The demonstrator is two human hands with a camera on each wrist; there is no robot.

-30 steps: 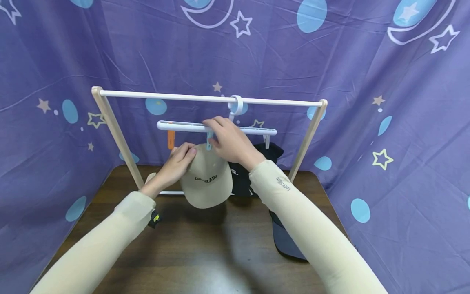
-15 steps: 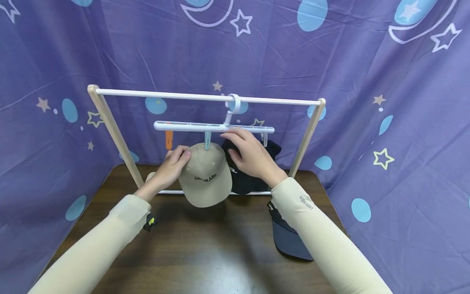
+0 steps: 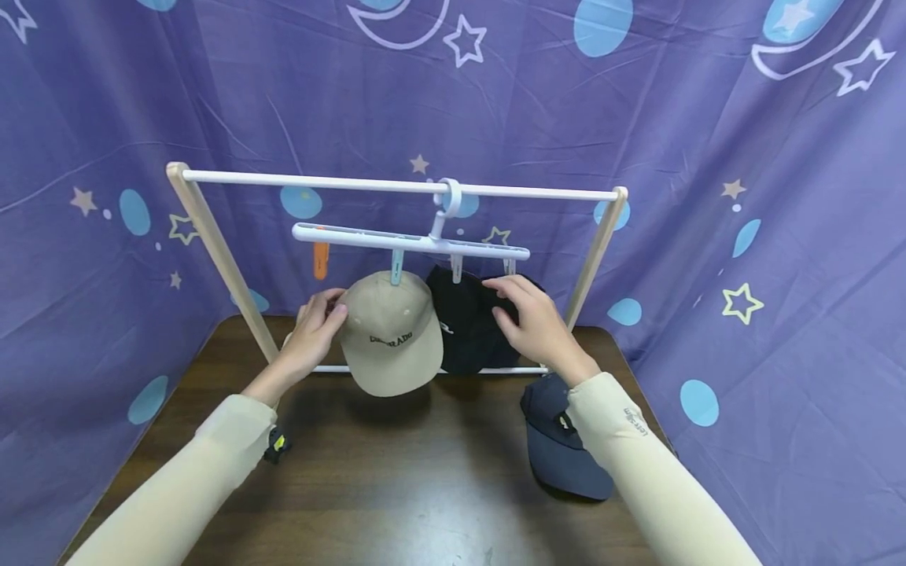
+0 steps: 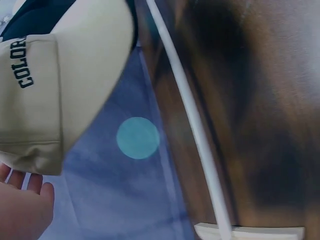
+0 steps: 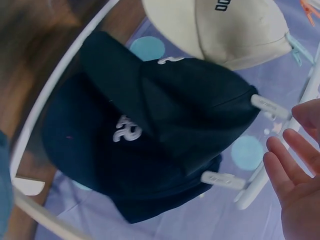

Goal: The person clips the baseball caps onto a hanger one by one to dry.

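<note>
A beige cap (image 3: 392,314) with dark lettering hangs by a light blue clip (image 3: 396,269) from a white hanger (image 3: 368,237). At the cap's left edge is my left hand (image 3: 309,334); in the left wrist view its fingertips lie right along the fabric. My right hand (image 3: 535,324) is raised in front of the dark caps, fingers apart and holding nothing. Those are a black cap (image 5: 200,110) and a second dark cap (image 5: 85,135) overlapping it, each held by a pale clip (image 5: 270,106) on the hanger. An orange clip (image 3: 321,261) hangs at the left end with nothing in it.
A rack with a white top rail (image 3: 311,182) and wooden legs carries the hanger. On the brown table (image 3: 396,479), a navy cap (image 3: 566,460) lies at the right, partly under my right forearm. A small dark object with yellow (image 3: 278,445) is by my left sleeve.
My right hand has left the light blue clip and moved right, past the black cap. My left hand has slid slightly left along the beige cap's edge. The hanger has shifted slightly left.
</note>
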